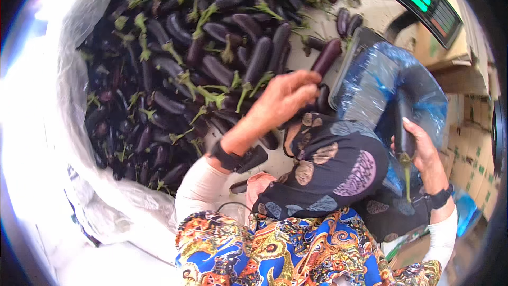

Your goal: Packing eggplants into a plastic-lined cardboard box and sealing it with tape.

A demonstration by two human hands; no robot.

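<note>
My right hand [421,143] is closed round a dark purple eggplant [405,131], its green stem pointing down towards my lap. This eggplant is at the opening of a blue plastic bag [367,83], which lies over a scale platform [345,67]. Further left, my left hand [287,93] is blurred, its fingertips at the lower end of a reddish-purple eggplant [327,57]; whether it grips that eggplant is unclear. A large heap of eggplants [216,69] with green stems spreads out beyond and left of my left hand.
The scale's lit display [426,4] stands at the upper right beside a cardboard box [456,61]. Stacked cartons [472,155] line the right side. Clear plastic sheeting [71,75] borders the heap on the left. Loose eggplants [349,22] lie near the scale.
</note>
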